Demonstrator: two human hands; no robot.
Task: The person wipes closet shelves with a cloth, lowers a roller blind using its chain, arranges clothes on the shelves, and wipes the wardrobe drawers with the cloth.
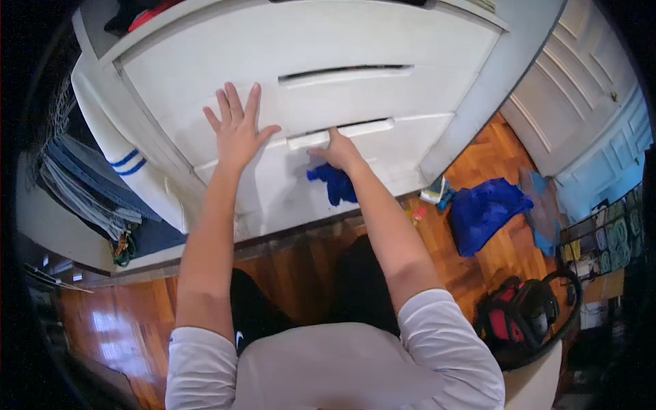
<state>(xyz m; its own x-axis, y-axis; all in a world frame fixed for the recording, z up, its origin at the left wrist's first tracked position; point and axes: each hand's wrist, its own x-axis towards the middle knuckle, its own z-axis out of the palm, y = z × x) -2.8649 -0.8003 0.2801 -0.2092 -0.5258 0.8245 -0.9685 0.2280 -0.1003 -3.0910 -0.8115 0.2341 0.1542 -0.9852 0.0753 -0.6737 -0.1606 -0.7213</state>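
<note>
My left hand [238, 133] lies flat against the white drawer front [205, 82], its fingers spread and nothing in it. To its right, my right hand [337, 152] is at the lower drawer's handle slot [372, 128], fingertips touching the handle's edge. A crumpled blue cloth [333, 183] hangs below the right palm, seemingly gripped by the curled fingers, which are partly hidden. Both lower drawers look closed or nearly so.
A blue bag or bundle [482, 215] lies on the wooden floor at right, near a red and black vacuum cleaner [516, 318]. Jeans [92, 184] hang at left beside a white garment with blue stripes [126, 160]. A white door [581, 82] stands at far right.
</note>
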